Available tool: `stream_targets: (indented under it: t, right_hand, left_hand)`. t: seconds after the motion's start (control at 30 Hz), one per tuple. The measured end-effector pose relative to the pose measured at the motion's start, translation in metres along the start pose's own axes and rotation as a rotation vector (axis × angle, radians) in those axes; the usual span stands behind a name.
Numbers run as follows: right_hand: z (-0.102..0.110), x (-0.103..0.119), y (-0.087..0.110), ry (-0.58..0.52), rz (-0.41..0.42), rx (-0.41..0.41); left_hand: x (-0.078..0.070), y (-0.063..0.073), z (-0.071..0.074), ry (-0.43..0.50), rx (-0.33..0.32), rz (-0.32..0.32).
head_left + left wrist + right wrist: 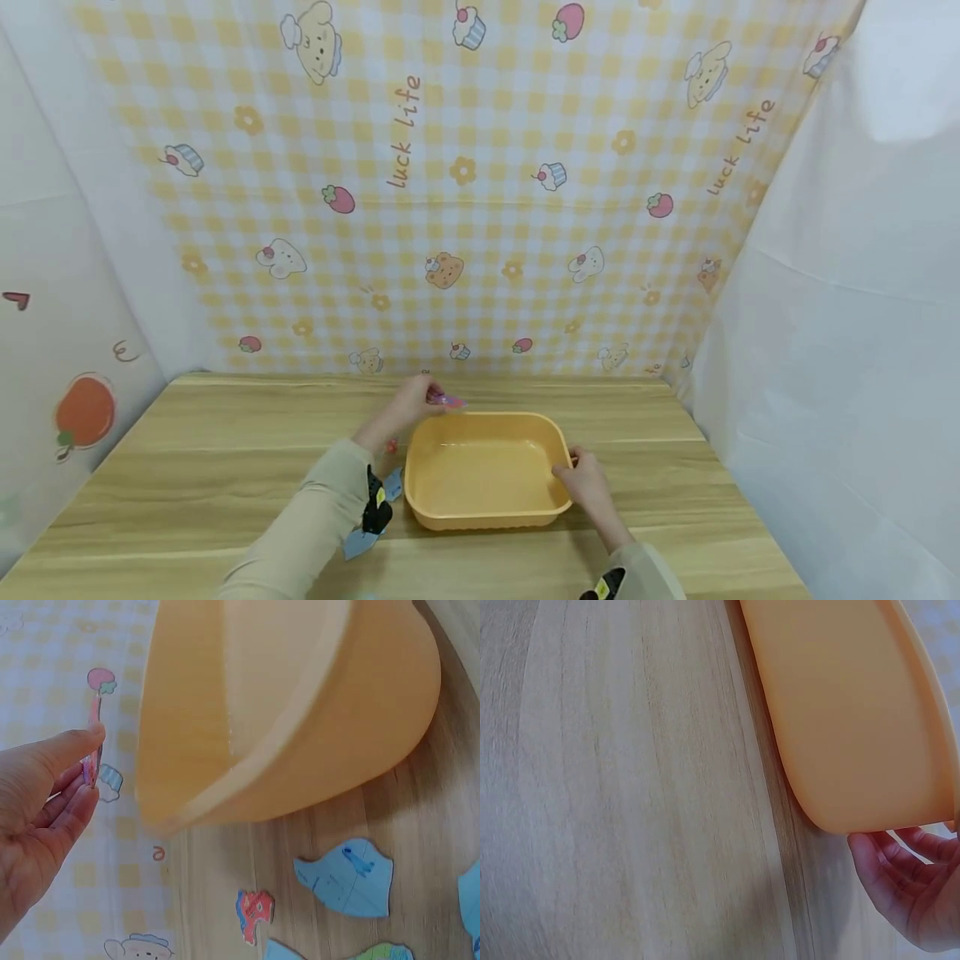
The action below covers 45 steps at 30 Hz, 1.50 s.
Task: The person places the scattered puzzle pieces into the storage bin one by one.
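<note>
We pinch a thin, flat, pink-and-purple piece (453, 402) in our left hand (416, 398), near the far left corner of a box (487, 471). Our right hand (590, 485), well apart from the left, grips the box's right-hand wall at the rim. The box is smooth, slightly glossy and yellow-orange, a rounded rectangle with raised walls. Beside its left side, on a table (675, 475) with streaky wood grain, we see a curved, pale blue piece (349, 877) and a small, jagged red piece (256, 911). Behind hangs soft-looking checked cloth (495, 221).
</note>
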State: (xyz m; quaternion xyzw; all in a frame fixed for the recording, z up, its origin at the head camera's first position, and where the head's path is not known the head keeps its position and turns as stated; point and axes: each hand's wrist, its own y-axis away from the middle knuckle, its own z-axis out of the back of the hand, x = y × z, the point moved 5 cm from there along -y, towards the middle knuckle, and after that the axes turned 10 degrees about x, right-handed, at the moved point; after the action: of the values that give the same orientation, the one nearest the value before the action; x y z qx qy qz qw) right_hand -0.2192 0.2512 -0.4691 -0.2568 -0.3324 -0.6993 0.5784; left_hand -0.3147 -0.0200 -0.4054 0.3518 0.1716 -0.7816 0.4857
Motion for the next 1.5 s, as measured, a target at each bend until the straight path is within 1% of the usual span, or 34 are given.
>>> stream_targets:
  t: [0.23,0.4,0.5,0.6,0.83,1.07,1.23,1.33,1.4,1.43,1.5]
  right_hand:
    - [-0.001,0.000,-0.001,0.017,-0.001,0.002]
    - [-0.001,-0.001,-0.002,0.027,-0.009,-0.009]
    - [0.000,-0.001,-0.003,0.027,-0.014,-0.011]
    - [0.000,0.000,-0.003,0.026,-0.011,-0.008]
    - [0.000,0.002,-0.004,0.024,0.004,-0.009]
    - [0.000,0.001,-0.002,0.014,0.006,-0.005]
    - [0.000,-0.001,-0.003,0.001,-0.004,-0.008]
    - [-0.001,-0.001,-0.003,0.001,0.012,-0.016]
    - [-0.001,0.000,-0.003,0.002,0.022,-0.023]
    - [-0.001,0.000,-0.002,0.005,0.025,-0.028]
    - [-0.001,0.001,-0.001,0.015,0.034,-0.034]
  left_hand:
    - [-0.015,-0.011,-0.020,-0.037,0.049,-0.028]
    - [-0.031,-0.016,-0.032,-0.065,0.094,-0.094]
    - [-0.039,-0.019,-0.039,-0.086,0.111,-0.130]
    - [-0.044,-0.023,-0.046,-0.108,0.132,-0.144]
    - [-0.052,-0.029,-0.062,-0.203,0.182,-0.181]
    - [-0.062,-0.032,-0.079,-0.245,0.239,-0.225]
    - [-0.067,-0.031,-0.092,-0.302,0.277,-0.236]
    - [-0.069,-0.031,-0.098,-0.352,0.284,-0.243]
    - [-0.070,-0.031,-0.101,-0.359,0.290,-0.240]
    - [-0.069,-0.031,-0.102,-0.357,0.296,-0.229]
    - [-0.068,-0.031,-0.104,-0.331,0.301,-0.209]
